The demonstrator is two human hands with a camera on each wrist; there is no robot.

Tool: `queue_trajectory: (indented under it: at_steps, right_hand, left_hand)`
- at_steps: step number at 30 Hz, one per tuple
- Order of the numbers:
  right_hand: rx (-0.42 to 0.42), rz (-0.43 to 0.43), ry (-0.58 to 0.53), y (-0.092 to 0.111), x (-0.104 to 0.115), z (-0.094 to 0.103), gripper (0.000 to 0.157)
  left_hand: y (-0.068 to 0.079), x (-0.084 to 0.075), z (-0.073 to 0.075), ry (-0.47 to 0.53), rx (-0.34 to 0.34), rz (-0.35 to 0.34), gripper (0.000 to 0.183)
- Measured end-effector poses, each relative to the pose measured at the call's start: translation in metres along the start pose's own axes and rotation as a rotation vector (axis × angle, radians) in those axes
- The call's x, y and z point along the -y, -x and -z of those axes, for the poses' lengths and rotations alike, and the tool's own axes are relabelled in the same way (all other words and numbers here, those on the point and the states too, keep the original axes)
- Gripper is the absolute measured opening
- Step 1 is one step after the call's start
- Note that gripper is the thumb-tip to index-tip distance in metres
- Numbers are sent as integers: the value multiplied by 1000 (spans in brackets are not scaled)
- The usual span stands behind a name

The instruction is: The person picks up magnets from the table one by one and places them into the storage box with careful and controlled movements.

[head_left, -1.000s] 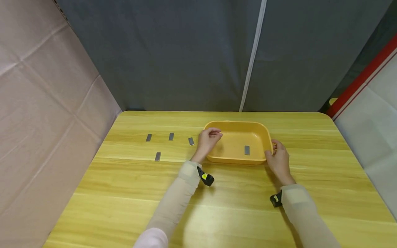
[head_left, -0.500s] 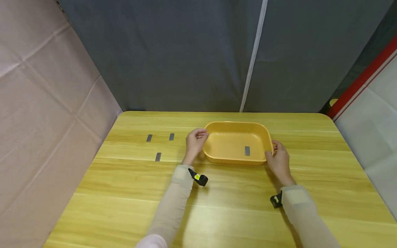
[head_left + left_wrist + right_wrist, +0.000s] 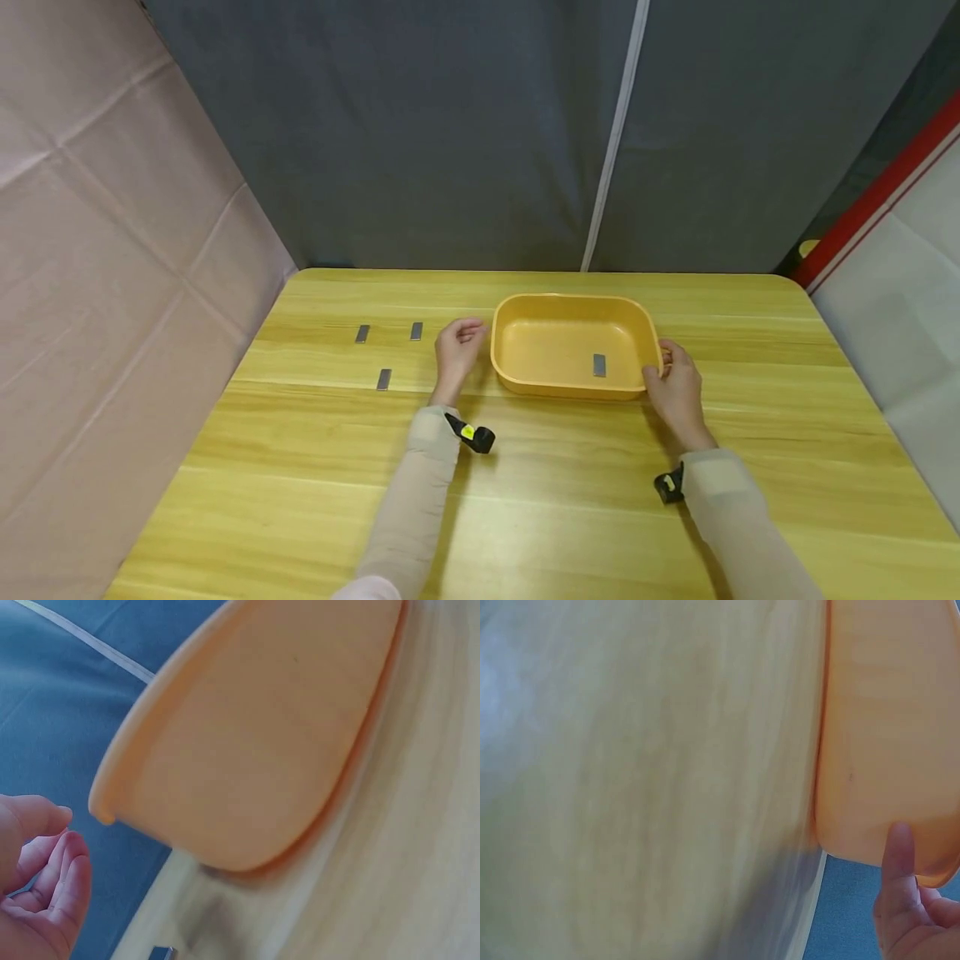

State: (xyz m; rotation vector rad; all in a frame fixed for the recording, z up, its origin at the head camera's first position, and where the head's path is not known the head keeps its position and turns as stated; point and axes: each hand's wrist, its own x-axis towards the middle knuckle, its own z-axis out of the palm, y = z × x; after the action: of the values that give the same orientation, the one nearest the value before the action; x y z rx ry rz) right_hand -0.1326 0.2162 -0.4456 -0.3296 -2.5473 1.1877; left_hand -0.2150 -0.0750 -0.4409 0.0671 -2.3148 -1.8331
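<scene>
An orange-yellow plastic basin (image 3: 555,388) stands on the table, with one small flat grey rectangular piece (image 3: 599,366) inside. My right hand (image 3: 677,392) grips the basin's right end; the right wrist view has the thumb (image 3: 900,851) over the wall. Left of the basin, apart from its rim, is my left hand (image 3: 457,358). Its fingers (image 3: 67,881) bend loosely and nothing shows between them in the left wrist view. A dark piece (image 3: 160,952) lies on the wood below that hand, hidden behind it in the head view.
Three more grey pieces lie on the table's left: a front one (image 3: 384,380), a far-left one (image 3: 362,334) and one nearer the hand (image 3: 416,332). A grey curtain (image 3: 450,167) hangs behind the wooden tabletop (image 3: 555,500). Pale cloth (image 3: 135,292) borders the left.
My left hand has moved left from over the basin to beside it, covering a grey piece that showed there before. The right hand and the basin have stayed in place.
</scene>
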Motion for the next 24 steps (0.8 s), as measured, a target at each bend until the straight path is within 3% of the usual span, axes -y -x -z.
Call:
queue_trajectory:
  at_steps: [13, 24]
  right_hand:
    - [-6, 13, 9, 0, -1, 0, 42]
    - [-7, 9, -3, 1, -1, 0, 43]
  left_hand:
    - [2, 24, 8, -103, -59, 109, 19]
    - [2, 36, 12, -173, -45, 122, 15]
